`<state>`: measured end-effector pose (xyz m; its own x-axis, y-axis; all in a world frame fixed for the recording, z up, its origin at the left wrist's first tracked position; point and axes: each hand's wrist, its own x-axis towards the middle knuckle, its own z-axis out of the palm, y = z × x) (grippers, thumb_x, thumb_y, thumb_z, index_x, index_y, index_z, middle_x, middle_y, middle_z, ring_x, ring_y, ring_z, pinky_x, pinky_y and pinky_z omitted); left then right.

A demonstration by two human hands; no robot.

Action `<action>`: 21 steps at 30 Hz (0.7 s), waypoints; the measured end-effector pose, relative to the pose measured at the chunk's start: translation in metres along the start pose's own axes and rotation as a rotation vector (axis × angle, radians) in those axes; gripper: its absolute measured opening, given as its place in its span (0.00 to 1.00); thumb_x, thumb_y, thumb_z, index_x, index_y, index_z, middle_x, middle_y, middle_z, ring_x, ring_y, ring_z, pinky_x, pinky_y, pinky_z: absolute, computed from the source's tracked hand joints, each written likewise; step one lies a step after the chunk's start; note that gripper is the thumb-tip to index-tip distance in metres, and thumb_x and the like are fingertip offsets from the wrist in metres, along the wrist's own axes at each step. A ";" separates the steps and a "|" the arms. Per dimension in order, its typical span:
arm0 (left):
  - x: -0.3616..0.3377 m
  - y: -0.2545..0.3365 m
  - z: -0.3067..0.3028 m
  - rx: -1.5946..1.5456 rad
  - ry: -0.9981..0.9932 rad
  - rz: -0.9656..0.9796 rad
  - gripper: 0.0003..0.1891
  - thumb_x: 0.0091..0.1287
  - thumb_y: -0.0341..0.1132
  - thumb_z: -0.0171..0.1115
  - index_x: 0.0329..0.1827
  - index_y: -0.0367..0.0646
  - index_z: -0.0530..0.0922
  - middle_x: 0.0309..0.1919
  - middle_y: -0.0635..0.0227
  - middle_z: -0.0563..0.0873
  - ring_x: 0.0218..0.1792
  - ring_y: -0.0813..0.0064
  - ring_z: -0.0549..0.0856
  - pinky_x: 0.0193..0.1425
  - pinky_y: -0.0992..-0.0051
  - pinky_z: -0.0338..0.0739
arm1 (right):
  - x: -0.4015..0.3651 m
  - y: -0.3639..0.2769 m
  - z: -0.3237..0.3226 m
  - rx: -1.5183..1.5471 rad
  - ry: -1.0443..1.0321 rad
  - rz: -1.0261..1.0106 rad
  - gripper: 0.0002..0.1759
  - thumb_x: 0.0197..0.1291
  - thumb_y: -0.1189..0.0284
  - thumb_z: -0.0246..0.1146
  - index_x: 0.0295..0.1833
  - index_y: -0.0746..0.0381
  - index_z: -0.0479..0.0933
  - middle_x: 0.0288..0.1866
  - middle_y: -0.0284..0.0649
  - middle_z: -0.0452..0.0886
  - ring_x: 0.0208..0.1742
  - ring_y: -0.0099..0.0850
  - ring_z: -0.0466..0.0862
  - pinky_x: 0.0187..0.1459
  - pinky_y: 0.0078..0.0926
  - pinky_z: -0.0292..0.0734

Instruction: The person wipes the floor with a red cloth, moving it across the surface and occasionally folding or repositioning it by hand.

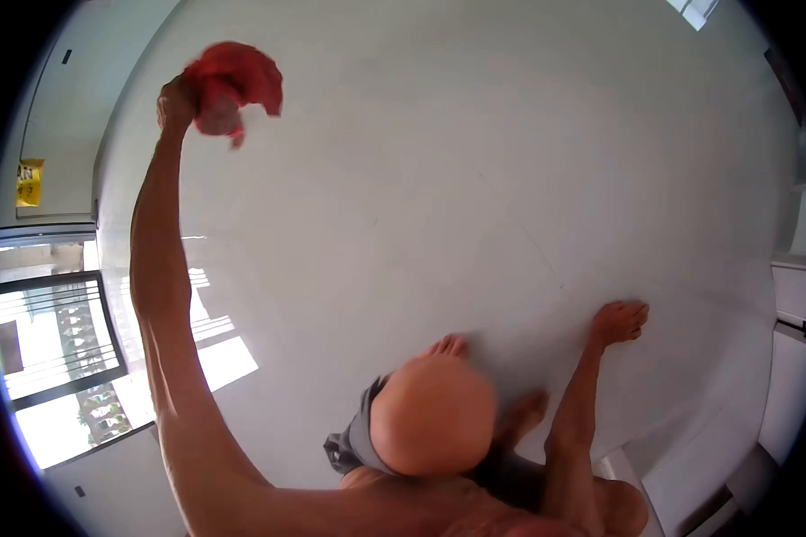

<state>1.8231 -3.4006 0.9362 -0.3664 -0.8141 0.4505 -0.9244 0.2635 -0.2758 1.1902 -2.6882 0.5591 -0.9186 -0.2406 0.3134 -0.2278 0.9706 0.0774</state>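
Note:
A red cloth (242, 76), bunched and blurred by motion, is in my left hand (177, 103) at the upper left. The fingers are closed round it, and that arm is stretched far out over the pale, glossy floor (403, 197). Some of the cloth hangs loose to the right of the hand. On the right, my right hand (621, 322) rests on the floor with its fingers lying against it and nothing seen in them. My bent knee (434, 416) and a bare foot (448, 345) are between the two arms.
A barred window or door opening (58, 336) lets in light at the left, reflecting on the floor. Above it, a yellow packet or label (30, 183) shows against a pale panel (67, 116). White cabinet-like furniture (790, 385) lines the right edge.

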 end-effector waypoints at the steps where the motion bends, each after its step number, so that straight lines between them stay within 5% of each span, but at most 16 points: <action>1: -0.006 0.040 -0.021 -0.438 0.149 -0.309 0.29 0.77 0.62 0.62 0.60 0.45 0.91 0.51 0.53 0.94 0.47 0.54 0.93 0.53 0.56 0.88 | 0.001 0.003 0.008 0.005 0.020 -0.008 0.26 0.78 0.68 0.55 0.76 0.67 0.72 0.84 0.49 0.71 0.85 0.43 0.68 0.75 0.52 0.64; 2: 0.002 0.068 -0.047 -0.868 0.284 -0.601 0.33 0.76 0.66 0.63 0.60 0.42 0.90 0.51 0.52 0.94 0.46 0.51 0.92 0.54 0.54 0.87 | -0.006 0.002 0.001 0.006 -0.019 0.008 0.27 0.78 0.67 0.55 0.77 0.67 0.71 0.84 0.49 0.71 0.85 0.43 0.68 0.76 0.53 0.64; 4: 0.011 0.074 -0.059 -0.634 0.313 -0.566 0.32 0.77 0.63 0.63 0.59 0.39 0.90 0.51 0.51 0.94 0.50 0.53 0.92 0.57 0.57 0.86 | -0.005 -0.003 -0.013 0.010 -0.122 0.039 0.27 0.78 0.67 0.56 0.77 0.67 0.71 0.84 0.49 0.71 0.85 0.43 0.68 0.76 0.53 0.64; 5: 0.007 0.099 -0.096 -0.473 0.182 -0.586 0.30 0.77 0.60 0.66 0.60 0.38 0.91 0.52 0.54 0.94 0.54 0.64 0.91 0.60 0.64 0.85 | 0.003 -0.006 -0.015 0.006 -0.128 0.049 0.27 0.78 0.67 0.56 0.77 0.67 0.71 0.84 0.49 0.71 0.85 0.43 0.68 0.76 0.53 0.63; 8: -0.004 0.146 -0.150 -1.170 0.570 -0.508 0.24 0.78 0.53 0.68 0.60 0.40 0.91 0.48 0.66 0.94 0.49 0.71 0.88 0.60 0.70 0.82 | 0.006 -0.004 -0.006 -0.037 -0.073 0.024 0.25 0.78 0.67 0.56 0.75 0.66 0.73 0.84 0.49 0.70 0.85 0.43 0.67 0.77 0.54 0.63; 11: -0.040 0.189 -0.205 -1.010 0.594 -0.374 0.22 0.78 0.51 0.69 0.57 0.41 0.92 0.47 0.68 0.94 0.46 0.75 0.88 0.58 0.72 0.83 | 0.007 -0.001 -0.003 -0.026 -0.040 0.034 0.24 0.78 0.67 0.57 0.73 0.66 0.74 0.84 0.49 0.71 0.85 0.43 0.67 0.76 0.54 0.63; 14: -0.067 0.213 -0.236 -1.187 0.601 -0.259 0.29 0.81 0.56 0.66 0.65 0.37 0.86 0.50 0.59 0.93 0.50 0.73 0.90 0.57 0.74 0.86 | 0.009 -0.002 -0.006 -0.043 -0.107 0.053 0.25 0.78 0.67 0.56 0.74 0.66 0.74 0.84 0.48 0.71 0.85 0.42 0.67 0.76 0.55 0.63; 19: -0.126 0.260 -0.244 -1.669 0.421 -0.413 0.18 0.83 0.44 0.66 0.60 0.38 0.88 0.46 0.64 0.93 0.45 0.81 0.90 0.51 0.78 0.86 | 0.009 -0.003 -0.012 0.005 -0.064 0.050 0.25 0.77 0.68 0.56 0.75 0.66 0.73 0.84 0.48 0.71 0.85 0.42 0.67 0.76 0.56 0.64; 20: -0.145 0.253 -0.220 -1.669 0.311 -0.202 0.15 0.83 0.41 0.65 0.59 0.37 0.88 0.46 0.64 0.93 0.43 0.80 0.90 0.50 0.76 0.87 | 0.011 -0.003 -0.010 0.009 -0.063 0.048 0.25 0.77 0.68 0.56 0.75 0.65 0.73 0.84 0.48 0.71 0.85 0.42 0.67 0.76 0.56 0.64; 21: -0.164 0.281 -0.223 -1.811 0.224 -0.227 0.13 0.82 0.36 0.65 0.58 0.36 0.88 0.46 0.66 0.92 0.45 0.80 0.89 0.51 0.76 0.86 | 0.012 -0.003 -0.007 -0.004 -0.050 0.050 0.26 0.76 0.68 0.57 0.75 0.65 0.73 0.84 0.48 0.71 0.85 0.42 0.67 0.76 0.56 0.64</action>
<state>1.5996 -3.0773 0.9744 -0.0983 -0.8734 0.4771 0.1368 0.4630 0.8758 1.1821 -2.6939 0.5689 -0.9439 -0.1912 0.2691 -0.1798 0.9814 0.0666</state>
